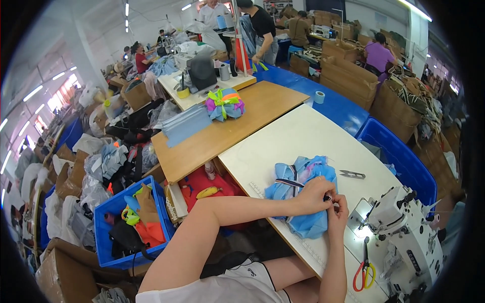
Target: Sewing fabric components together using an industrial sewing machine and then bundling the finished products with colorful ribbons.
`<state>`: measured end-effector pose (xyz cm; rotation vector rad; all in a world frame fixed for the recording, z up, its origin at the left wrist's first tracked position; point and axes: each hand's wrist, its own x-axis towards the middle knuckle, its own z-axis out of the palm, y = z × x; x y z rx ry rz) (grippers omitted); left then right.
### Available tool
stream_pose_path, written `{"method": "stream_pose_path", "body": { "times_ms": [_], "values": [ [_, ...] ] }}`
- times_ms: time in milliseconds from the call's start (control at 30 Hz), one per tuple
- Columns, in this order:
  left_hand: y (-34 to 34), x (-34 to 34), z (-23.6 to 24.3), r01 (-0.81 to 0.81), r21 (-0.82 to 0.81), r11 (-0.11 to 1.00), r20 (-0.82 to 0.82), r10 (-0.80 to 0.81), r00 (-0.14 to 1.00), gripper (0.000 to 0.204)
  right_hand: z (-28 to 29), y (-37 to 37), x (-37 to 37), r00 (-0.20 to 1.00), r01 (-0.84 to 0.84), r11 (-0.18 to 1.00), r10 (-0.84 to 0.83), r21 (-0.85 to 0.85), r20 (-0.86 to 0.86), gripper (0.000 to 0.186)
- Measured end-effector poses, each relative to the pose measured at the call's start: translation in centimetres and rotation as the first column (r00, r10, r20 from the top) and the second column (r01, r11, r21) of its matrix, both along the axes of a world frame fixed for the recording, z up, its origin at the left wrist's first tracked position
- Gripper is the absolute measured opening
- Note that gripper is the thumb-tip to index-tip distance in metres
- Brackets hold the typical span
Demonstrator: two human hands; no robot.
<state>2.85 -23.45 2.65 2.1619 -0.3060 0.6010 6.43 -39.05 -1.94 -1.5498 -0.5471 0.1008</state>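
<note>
A crumpled light blue cloth piece (308,222) lies on the white table, with a dark and white striped strap (289,182) across it and a pinkish patch near its far edge. Over the cloth, my left hand (314,196) and my right hand (337,214) meet with bent fingers. Pinched between them is a small black piece (327,198), mostly covered by the fingertips, so its kind does not show. Thread snips (352,174) lie beyond the cloth. Scissors with red and yellow handles (364,270) rest right of my right forearm, near the white sewing machine (406,227).
A colourful cloth bundle (225,104) sits on the brown board (202,144), beside folded blue-grey fabric (185,127). Blue crates hold scraps at left (104,242) and fabric at right (409,156). A tape roll (319,97) stands on a blue surface. Other people work farther back.
</note>
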Motion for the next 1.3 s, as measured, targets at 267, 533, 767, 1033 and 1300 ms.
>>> {"method": "stream_pose_path", "body": {
  "times_ms": [267,533,767,1033,1300],
  "values": [
    [-0.5,0.4,0.1,-0.08,0.066,0.995,0.027,0.078,0.997,0.013,-1.0,-0.3,1.0,0.999,-0.001,1.0,0.001,-0.002,-0.035,0.006],
    [0.6,1.4,-0.2,-0.056,0.138,0.989,0.104,0.042,0.994,0.013,-1.4,0.7,0.7,0.995,0.086,0.996,-0.087,0.017,0.057,0.009],
    [0.9,0.9,0.6,-0.024,0.139,0.99,0.04,0.018,0.999,0.011,-1.1,-0.3,0.3,0.994,0.11,0.993,-0.11,0.037,0.0,0.011],
    [1.1,0.8,0.5,-0.025,0.057,0.998,-0.014,0.026,1.0,0.013,1.2,-1.0,0.6,0.981,0.077,0.997,-0.07,-0.032,0.181,0.016],
    [1.6,1.1,-0.9,0.055,0.058,0.997,0.081,-0.059,0.995,0.013,1.9,-1.4,0.6,0.978,0.013,0.996,0.006,-0.091,0.208,0.015]
  ]
}}
